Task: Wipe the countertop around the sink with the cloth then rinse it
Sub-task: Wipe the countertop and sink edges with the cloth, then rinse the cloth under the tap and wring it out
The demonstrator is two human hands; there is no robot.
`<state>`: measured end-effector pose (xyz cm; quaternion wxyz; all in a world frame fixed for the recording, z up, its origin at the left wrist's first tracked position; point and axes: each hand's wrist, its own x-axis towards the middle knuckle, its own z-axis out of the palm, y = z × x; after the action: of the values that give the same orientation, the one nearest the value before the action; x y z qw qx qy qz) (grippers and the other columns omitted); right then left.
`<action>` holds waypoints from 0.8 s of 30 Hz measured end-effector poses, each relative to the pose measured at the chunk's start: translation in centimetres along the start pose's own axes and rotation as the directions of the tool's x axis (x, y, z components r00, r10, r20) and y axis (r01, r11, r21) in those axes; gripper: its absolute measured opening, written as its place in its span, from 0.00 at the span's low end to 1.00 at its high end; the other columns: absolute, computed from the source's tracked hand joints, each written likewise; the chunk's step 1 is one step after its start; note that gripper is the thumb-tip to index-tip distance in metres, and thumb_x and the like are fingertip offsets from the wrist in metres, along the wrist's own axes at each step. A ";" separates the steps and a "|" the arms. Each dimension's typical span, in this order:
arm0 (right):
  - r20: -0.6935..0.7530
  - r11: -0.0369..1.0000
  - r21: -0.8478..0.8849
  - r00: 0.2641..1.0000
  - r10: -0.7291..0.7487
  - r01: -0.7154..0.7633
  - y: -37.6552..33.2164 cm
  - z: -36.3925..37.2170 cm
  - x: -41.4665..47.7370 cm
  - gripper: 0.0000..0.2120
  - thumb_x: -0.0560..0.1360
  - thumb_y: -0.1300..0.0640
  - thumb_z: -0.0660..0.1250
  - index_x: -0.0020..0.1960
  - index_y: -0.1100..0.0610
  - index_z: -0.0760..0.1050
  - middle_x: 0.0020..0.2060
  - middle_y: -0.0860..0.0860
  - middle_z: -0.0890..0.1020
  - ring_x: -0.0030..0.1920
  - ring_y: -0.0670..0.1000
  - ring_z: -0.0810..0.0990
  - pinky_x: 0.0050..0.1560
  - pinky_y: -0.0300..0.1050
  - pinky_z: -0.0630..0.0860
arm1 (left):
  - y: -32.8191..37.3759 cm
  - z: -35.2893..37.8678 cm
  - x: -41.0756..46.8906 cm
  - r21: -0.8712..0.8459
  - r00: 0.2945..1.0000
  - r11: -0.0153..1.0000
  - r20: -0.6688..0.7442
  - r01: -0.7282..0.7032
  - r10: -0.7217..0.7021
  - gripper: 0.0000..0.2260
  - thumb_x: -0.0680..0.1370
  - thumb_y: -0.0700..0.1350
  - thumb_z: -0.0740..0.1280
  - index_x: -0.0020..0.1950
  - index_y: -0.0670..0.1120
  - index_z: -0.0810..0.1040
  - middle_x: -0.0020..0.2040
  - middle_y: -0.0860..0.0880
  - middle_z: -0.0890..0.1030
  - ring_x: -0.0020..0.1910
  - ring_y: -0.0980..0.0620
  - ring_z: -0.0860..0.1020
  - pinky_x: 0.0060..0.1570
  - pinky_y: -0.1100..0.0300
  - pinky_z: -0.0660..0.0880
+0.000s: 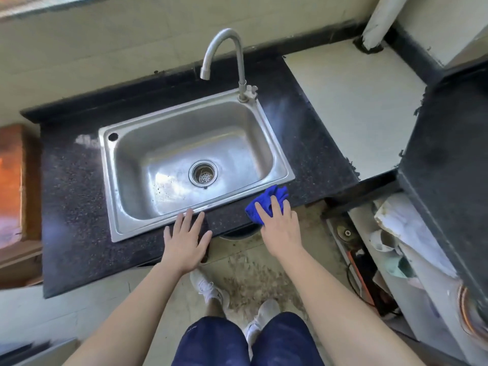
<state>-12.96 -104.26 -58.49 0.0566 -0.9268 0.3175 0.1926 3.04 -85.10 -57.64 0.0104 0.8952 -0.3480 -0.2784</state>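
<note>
A steel sink [121, 180] with a curved tap [232, 48] is set in a dark speckled countertop [71, 196]. A crumpled blue cloth [266, 199] lies on the counter's front edge, just right of the sink's near right corner. My right hand [280, 225] presses flat on the cloth with straight fingers. My left hand [184, 239] rests flat on the counter's front strip, fingers spread, fingertips touching the sink's front rim. No water runs from the tap.
A white panel [353, 112] lies right of the counter, with a raised dark ledge [449, 159] beyond it. Clutter fills a shelf [396, 247] at the lower right. A wooden block [13, 180] stands at the left. My feet are on a dirty floor [250, 283].
</note>
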 end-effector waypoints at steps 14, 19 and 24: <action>0.084 0.985 0.156 0.995 0.054 -0.067 2.0 -5.2 3.6 0.21 0.77 0.46 0.61 0.70 0.40 0.73 0.70 0.47 0.74 0.63 0.54 0.74 0.61 0.46 0.73 | -1.8 -3.7 4.4 0.017 0.993 0.994 0.056 -0.105 0.104 0.28 0.82 0.64 0.44 0.81 0.58 0.48 0.82 0.51 0.39 0.80 0.49 0.37 0.76 0.41 0.38; 0.087 0.954 0.271 0.991 0.106 -0.126 0.7 -10.3 5.6 0.22 0.78 0.44 0.59 0.73 0.37 0.68 0.66 0.47 0.77 0.62 0.55 0.77 0.60 0.47 0.73 | -3.8 -7.2 6.7 0.029 0.987 0.987 -0.012 -0.159 0.160 0.43 0.69 0.74 0.28 0.81 0.57 0.44 0.81 0.50 0.35 0.80 0.49 0.35 0.77 0.42 0.38; 0.010 0.822 0.570 1.000 -0.013 0.005 -1.0 -13.7 8.3 0.24 0.81 0.48 0.63 0.76 0.42 0.67 0.74 0.48 0.69 0.71 0.52 0.69 0.68 0.46 0.67 | -4.2 -11.3 8.9 0.041 0.976 0.980 -0.093 -0.193 0.196 0.50 0.65 0.74 0.21 0.82 0.55 0.46 0.81 0.49 0.36 0.80 0.48 0.36 0.77 0.42 0.39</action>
<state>-1.96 -111.28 -49.21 0.3336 -0.8679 0.3555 0.0950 16.75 -89.52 -53.34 0.0402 0.8693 -0.4373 -0.2269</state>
